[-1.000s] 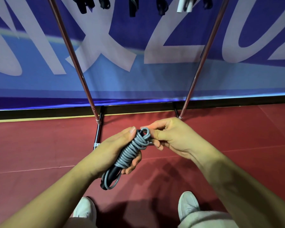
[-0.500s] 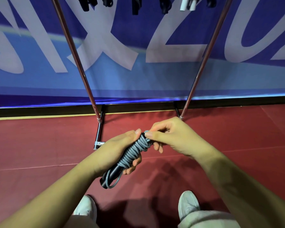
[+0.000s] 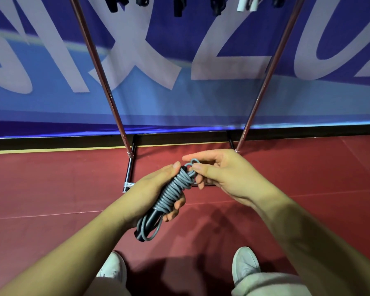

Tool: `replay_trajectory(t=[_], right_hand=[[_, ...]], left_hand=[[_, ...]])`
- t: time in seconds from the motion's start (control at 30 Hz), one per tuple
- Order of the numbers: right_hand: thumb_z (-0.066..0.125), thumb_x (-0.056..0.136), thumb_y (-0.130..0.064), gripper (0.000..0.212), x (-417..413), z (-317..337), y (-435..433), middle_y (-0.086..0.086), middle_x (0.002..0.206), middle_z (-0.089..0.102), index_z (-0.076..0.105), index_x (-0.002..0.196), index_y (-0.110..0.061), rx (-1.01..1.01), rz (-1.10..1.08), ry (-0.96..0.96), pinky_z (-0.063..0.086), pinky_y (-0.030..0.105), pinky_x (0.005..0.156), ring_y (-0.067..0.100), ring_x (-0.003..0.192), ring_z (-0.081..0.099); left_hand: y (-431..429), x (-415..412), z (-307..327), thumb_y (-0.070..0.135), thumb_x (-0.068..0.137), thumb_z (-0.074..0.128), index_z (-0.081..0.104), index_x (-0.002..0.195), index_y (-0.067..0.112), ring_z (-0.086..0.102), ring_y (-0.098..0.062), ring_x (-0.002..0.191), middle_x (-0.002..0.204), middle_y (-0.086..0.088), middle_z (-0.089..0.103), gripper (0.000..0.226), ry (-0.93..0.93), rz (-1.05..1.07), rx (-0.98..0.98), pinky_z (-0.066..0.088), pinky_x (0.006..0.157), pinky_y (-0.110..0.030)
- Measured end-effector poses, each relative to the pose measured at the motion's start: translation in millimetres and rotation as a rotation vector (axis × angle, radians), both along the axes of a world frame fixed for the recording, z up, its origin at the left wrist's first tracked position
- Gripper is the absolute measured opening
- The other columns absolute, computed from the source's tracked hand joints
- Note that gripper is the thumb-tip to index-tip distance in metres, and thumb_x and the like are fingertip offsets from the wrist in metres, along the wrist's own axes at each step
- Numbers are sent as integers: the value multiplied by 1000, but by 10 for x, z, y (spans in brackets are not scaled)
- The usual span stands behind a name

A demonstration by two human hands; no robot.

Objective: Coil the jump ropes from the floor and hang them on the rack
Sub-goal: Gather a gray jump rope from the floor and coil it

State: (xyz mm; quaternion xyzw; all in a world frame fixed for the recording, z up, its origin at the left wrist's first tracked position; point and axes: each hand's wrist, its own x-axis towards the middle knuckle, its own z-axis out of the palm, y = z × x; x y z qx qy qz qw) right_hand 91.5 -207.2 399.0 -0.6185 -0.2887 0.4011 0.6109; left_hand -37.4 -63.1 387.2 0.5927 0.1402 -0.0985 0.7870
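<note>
My left hand grips the coiled grey jump rope around its wound middle, just in front of the rack base. My right hand pinches the small loop at the rope's top end, touching my left thumb.

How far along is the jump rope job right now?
Done: several rope handles hang at the top of the rack. In hand: the left hand grips a grey jump rope, wound into a tight coil, while the right hand pinches its end loop. Left: secure that end and hang this coil on the rack. Whether more ropes lie outside the view cannot be told.
</note>
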Motion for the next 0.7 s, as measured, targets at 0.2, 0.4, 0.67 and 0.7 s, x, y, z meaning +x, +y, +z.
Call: replay_trajectory(t=[0.2,0.4,0.67,0.7], right_hand=[[51,94,8,25,16,-48,-12,9,69,58,62,114,-3,32,-53,127,51,24,58,14,58,57],[61,88,9,11,1,-38,-30,11,58,61,63,83,0,-21,-110,90,51,20,51,15,49,59],[62,86,12,8,64,50,-76,14,61,67,67,87,6,-161,46,-63,56,24,57,21,52,67],[62,87,11,6,58,59,-77,15,63,68,67,88,8,-164,59,-75,58,26,60,22,54,68]], left_hand=[[-27,-1,-37,53,99,43,64,105,11,54,-28,51,70,-22,55,48,31,30,11,47,49,-29],[29,-6,-40,49,91,52,54,107,-3,51,-27,54,73,-22,57,55,26,51,98,45,51,-31],[-1,-14,-22,47,99,49,48,109,-8,48,-25,49,69,-21,56,56,46,44,157,40,49,-31],[-2,-16,-20,46,99,48,48,109,-8,47,-25,48,69,-21,57,55,56,46,191,39,49,-31]])
